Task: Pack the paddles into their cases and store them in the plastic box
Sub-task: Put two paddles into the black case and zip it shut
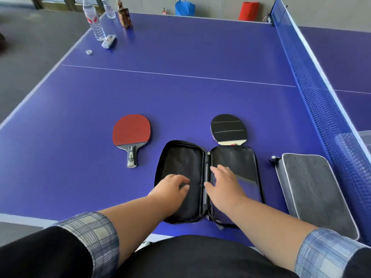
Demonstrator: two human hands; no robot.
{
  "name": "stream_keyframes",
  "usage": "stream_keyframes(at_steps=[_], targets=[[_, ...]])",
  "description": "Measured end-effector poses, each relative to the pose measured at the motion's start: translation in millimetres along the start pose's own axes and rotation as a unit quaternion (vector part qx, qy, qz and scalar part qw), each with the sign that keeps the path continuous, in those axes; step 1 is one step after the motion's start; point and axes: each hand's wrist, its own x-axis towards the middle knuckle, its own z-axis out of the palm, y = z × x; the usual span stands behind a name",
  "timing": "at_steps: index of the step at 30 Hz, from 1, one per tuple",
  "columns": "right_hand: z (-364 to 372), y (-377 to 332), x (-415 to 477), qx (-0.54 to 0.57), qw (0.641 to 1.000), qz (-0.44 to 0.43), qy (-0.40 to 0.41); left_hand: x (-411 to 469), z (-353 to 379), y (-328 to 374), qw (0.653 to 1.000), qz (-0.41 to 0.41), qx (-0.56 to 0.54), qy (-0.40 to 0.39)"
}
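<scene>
A: Over the blue table (180,93) now, and the black case (180,159) lies unzipped at the near edge, spread flat like a book. Dark lining up, zip spine down the middle.

B: Both hands are on it! The left hand (172,186) rests on the left half, fingers loosely bent, tips touching the lining and gripping nothing.

A: And the right hand (225,183) lies palm down on the right half, fingers straight and fanned apart, thumb beside the spine.

B: Now the paddles. The red paddle (131,133) lies flat just left of the case, not touching it, red rubber up. Its dark and pale handle points back toward the person.

A: The black paddle (228,128) sits at the far rim of the right half, black face up, two thin pale lines across it. Its handle is hidden behind that rim.

B: To the right there's a grey case (313,189), closed, with pale piping round its edge and the zip pull at its far corner. It lies beside the net (313,93).

A: Behind the net, at the right edge, there's a corner of a translucent plastic box (364,137), too little showing to say more
</scene>
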Motion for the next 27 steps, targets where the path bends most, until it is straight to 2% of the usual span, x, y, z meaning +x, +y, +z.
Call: stream_keyframes(at_steps=[4,9,14,18,22,25,27], targets=[[21.5,-64.9,16.7,0.049,0.998,-0.028,-0.020,9.0,-47.7,-56.2,0.993,-0.083,-0.073,0.046],[62.9,-141.1,41.2,0.119,0.990,-0.023,-0.076,30.7,-99.2,-121.3,0.969,-0.184,-0.135,0.094],[87.6,-198.1,77.7,0.266,0.951,0.074,-0.137,73.6,-131.6,-144.3,0.929,-0.281,-0.235,0.063],[98.8,-221.7,96.0,0.324,0.924,0.133,-0.152,96.6,-134.7,-146.1,0.912,-0.294,-0.284,0.036],[111.1,-241.8,97.0,0.348,0.912,0.166,-0.142,104.6,-130.9,-141.5,0.914,-0.283,-0.288,-0.040],[115.2,-248.9,94.9,0.380,0.896,0.188,-0.133,102.1,-129.8,-139.6,0.901,-0.272,-0.335,-0.038],[109.0,-248.8,94.5,0.383,0.898,0.178,-0.125,97.6,-130.7,-139.3,0.889,-0.269,-0.369,-0.028]])
